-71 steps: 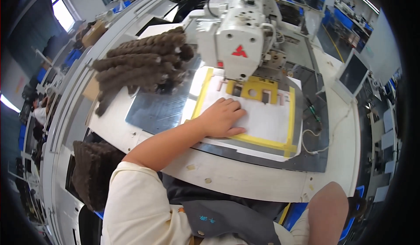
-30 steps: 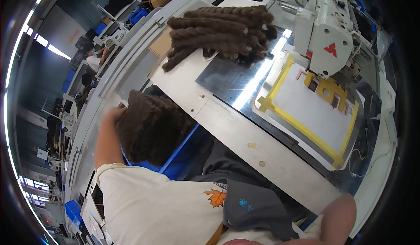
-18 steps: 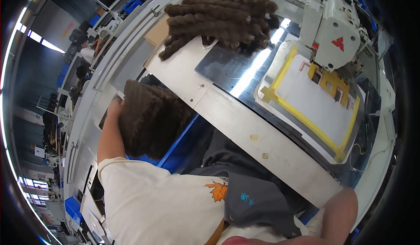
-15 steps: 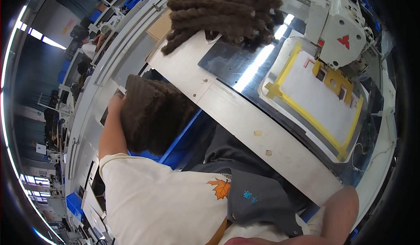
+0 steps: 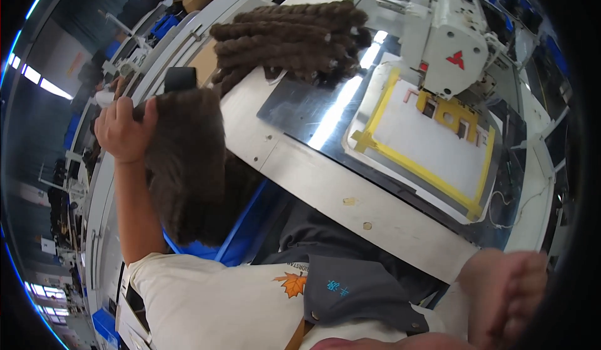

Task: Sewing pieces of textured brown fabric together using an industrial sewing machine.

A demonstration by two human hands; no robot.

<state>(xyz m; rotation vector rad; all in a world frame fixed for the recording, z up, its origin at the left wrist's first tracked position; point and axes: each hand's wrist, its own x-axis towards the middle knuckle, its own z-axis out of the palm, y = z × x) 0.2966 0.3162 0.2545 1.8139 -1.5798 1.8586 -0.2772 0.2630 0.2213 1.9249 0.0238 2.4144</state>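
Observation:
Raised at the left, my left hand (image 5: pixel 125 128) is closed on the top edge of a dark brown furry piece (image 5: pixel 184 140). Below that piece, more brown fur (image 5: pixel 203 218) rests in a blue bin (image 5: pixel 247 225). A small black item (image 5: pixel 180 78) shows just behind the held piece. My right hand (image 5: pixel 510 294) is at the lower right beside the table's front edge, its fingers curled; whether anything is inside them is hidden.
A white industrial sewing machine (image 5: pixel 451 43) stands over a yellow-taped template (image 5: pixel 426 150) on a metal plate (image 5: pixel 288 109). Brown furry rolls (image 5: pixel 288 43) are piled at the back left of the table (image 5: pixel 313 181). Further benches and co-workers (image 5: pixel 106 96) appear at the far left.
My left hand left the template for the fur pile, and has now lifted a furry piece from it. My right hand has come into sight at the lower right. The view turned leftward.

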